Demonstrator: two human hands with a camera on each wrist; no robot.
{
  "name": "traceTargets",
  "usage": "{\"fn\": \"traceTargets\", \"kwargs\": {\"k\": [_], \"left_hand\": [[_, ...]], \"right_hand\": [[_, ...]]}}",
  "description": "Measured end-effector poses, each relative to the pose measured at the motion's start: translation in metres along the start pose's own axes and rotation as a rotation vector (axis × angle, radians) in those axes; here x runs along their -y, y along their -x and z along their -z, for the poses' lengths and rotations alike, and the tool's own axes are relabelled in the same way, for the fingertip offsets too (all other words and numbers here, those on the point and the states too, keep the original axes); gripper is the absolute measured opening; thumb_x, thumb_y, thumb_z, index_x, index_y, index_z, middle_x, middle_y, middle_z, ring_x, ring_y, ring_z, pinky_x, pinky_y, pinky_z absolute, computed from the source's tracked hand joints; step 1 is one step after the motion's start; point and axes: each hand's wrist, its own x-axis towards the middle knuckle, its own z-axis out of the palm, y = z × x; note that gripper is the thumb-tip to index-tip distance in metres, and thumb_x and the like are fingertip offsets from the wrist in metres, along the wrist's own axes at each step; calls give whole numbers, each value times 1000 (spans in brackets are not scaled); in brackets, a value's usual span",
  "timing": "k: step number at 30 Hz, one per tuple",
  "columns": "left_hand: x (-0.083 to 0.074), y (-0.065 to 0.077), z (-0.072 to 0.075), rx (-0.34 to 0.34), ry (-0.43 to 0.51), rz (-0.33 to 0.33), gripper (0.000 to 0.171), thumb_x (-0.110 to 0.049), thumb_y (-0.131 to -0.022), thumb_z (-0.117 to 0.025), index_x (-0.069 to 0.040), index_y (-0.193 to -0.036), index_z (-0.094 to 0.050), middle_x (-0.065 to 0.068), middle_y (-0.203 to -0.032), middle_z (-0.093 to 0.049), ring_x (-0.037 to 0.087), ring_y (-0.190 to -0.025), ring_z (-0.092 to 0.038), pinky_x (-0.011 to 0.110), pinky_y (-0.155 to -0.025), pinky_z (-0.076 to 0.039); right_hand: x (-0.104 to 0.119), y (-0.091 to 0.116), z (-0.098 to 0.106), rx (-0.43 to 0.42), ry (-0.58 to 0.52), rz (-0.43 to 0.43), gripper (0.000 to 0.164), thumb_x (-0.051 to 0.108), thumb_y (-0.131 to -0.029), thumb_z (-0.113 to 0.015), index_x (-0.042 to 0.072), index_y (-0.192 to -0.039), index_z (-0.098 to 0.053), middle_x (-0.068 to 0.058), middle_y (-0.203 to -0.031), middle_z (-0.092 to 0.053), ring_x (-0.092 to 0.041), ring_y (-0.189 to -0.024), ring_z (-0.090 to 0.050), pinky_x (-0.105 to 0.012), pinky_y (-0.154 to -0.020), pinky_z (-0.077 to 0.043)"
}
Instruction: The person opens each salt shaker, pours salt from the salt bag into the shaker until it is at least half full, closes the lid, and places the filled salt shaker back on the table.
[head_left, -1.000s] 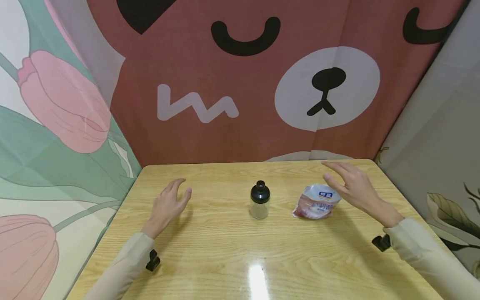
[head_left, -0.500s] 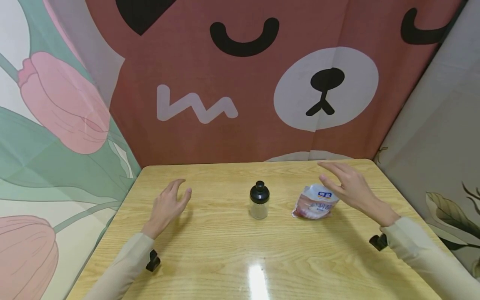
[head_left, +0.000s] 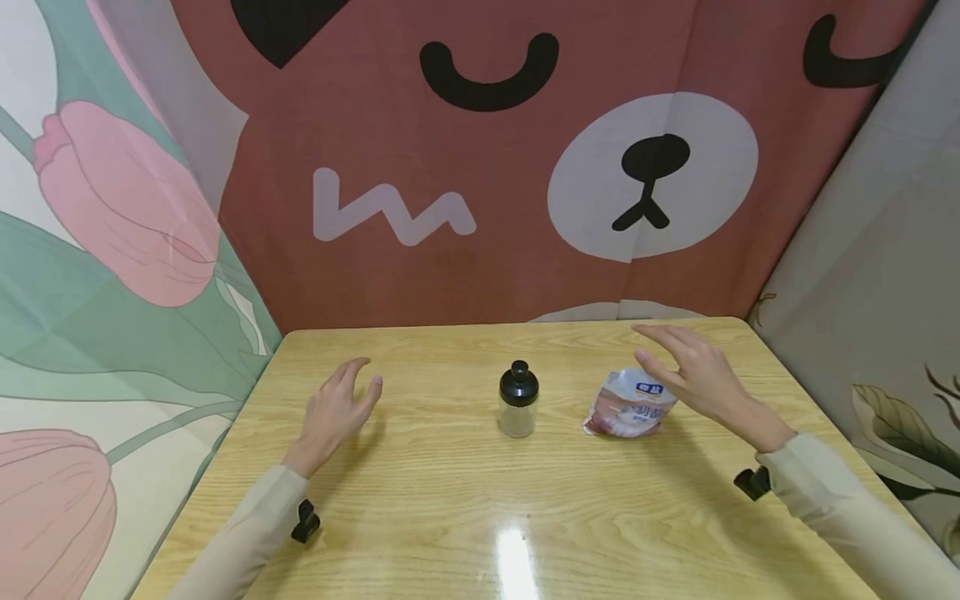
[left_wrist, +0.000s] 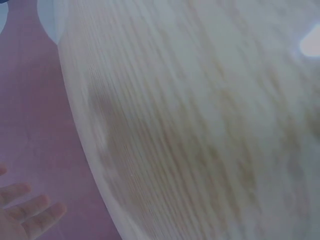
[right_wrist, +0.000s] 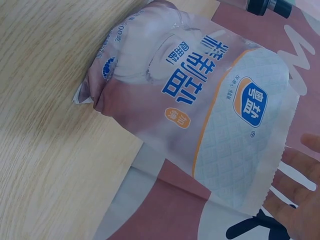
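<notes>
A small clear glass bottle with a black domed lid stands upright at the middle of the wooden table. To its right sits a pink and white bag of salt, which fills much of the right wrist view, its printed front showing. My right hand hovers just behind and right of the bag, fingers spread and holding nothing. On the left, my left hand hangs over the table with relaxed fingers, well apart from the bottle. Only its fingers show in the left wrist view.
The wooden table reaches a back edge against a reddish curtain with a bear print. Flowered cloth hangs along the left side and a grey cloth along the right. Light glares off the front of the table.
My right hand has shifted slightly left, closer over the bag of salt. The left hand, the bottle and the bag stay where they were.
</notes>
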Motion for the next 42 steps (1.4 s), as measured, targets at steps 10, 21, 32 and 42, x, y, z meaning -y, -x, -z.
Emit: {"fn": "traceTargets", "kwargs": {"k": [10,21,32,42], "left_hand": [[0,-1,1,5,-5,5,60,-51,-102,-45,-7,-141,-50,19,-139,-53,44,-107,-61,56,-75,-53],[0,1,-2,27,-2,26,62,-54,-102,-42,-8,-143,-49,19,-140,-52,44,-111,-59,58,-82,-51],[-2,2,-3,20,-12,16,60,-52,-102,-43,-7,-141,-50,19,-139,-53,42,-105,-62,55,-76,-53],[-3,2,-3,20,17,11,60,-52,-102,-43,-8,-142,-49,19,-139,-52,43,-106,-61,56,-79,-52]], "right_hand": [[0,-3,1,-4,-4,0,43,15,-89,-71,6,-130,-63,-16,-121,-66,-40,-109,-61,-60,-82,-50],[2,-3,-2,6,-16,-4,43,15,-89,-71,5,-130,-63,-15,-123,-66,-39,-110,-61,-59,-84,-50],[4,-4,-5,8,-21,14,43,16,-90,-71,5,-130,-63,-16,-121,-66,-39,-109,-61,-59,-84,-50],[4,-5,-10,-12,-30,60,44,15,-87,-73,3,-128,-65,-16,-118,-68,-38,-105,-63,-57,-79,-53]]}}
